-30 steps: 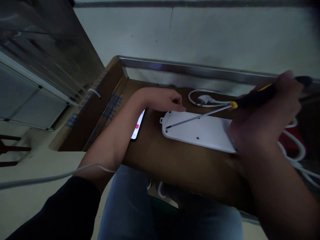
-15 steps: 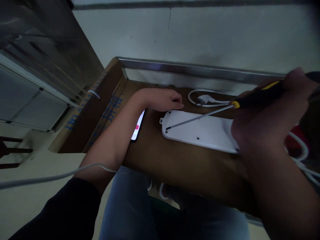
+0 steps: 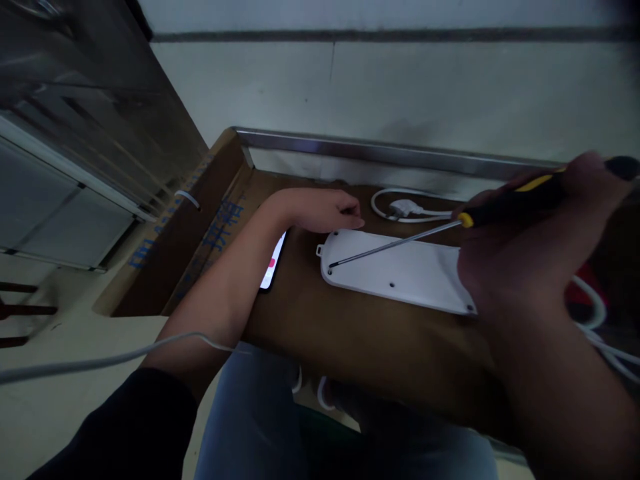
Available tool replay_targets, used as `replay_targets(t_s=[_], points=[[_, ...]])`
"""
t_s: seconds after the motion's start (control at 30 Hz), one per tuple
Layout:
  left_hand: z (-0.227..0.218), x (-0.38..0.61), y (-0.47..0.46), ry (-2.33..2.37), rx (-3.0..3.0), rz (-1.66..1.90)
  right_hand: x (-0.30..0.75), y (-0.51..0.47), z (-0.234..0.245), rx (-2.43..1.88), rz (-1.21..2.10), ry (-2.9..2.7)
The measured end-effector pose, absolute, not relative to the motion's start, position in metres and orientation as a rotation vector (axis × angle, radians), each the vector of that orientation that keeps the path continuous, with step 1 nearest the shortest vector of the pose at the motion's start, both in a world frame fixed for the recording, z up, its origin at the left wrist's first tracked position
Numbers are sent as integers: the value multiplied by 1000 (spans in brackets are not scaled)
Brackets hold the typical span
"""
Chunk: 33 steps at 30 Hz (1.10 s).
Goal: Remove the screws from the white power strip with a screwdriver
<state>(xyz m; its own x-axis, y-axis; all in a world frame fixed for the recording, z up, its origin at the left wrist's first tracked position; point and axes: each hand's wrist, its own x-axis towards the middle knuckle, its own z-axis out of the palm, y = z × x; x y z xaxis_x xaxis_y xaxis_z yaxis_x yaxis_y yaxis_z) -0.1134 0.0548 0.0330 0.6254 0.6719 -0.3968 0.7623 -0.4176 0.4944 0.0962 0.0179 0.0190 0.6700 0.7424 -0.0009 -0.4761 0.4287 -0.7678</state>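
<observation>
My right hand (image 3: 525,253) is wrapped round the black and yellow handle of a long screwdriver (image 3: 400,243). Its dark tip meets the white power strip (image 3: 360,257) beside a screw hole at the lower left corner. The strip lies with its holed underside up; its right end is hidden behind my right hand. My left hand (image 3: 327,210) rests just above the strip's upper left corner, fingers curled. What is inside those fingers, if anything, is hidden. Under my left forearm lies a phone (image 3: 270,273) with a lit screen, partly covered.
Brown cardboard (image 3: 380,340) covers the surface, with a raised flap (image 3: 175,233) on the left. A white plug (image 3: 405,209) with its looped cable lies behind the strip. More white cable (image 3: 600,303) and a red item (image 3: 593,287) are at right. Another cable (image 3: 125,352) crosses my left forearm.
The whole view has shifted slightly, so things sit a little lower. The screwdriver tip stays at the same corner of the strip; both hands keep nearly the same pose.
</observation>
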Motion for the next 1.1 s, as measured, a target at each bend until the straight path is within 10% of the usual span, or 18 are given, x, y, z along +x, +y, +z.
replay_targets(t_s=[1.1], points=[[34, -112, 53, 1111, 2162, -182, 108, 14, 10, -702, 761, -606]])
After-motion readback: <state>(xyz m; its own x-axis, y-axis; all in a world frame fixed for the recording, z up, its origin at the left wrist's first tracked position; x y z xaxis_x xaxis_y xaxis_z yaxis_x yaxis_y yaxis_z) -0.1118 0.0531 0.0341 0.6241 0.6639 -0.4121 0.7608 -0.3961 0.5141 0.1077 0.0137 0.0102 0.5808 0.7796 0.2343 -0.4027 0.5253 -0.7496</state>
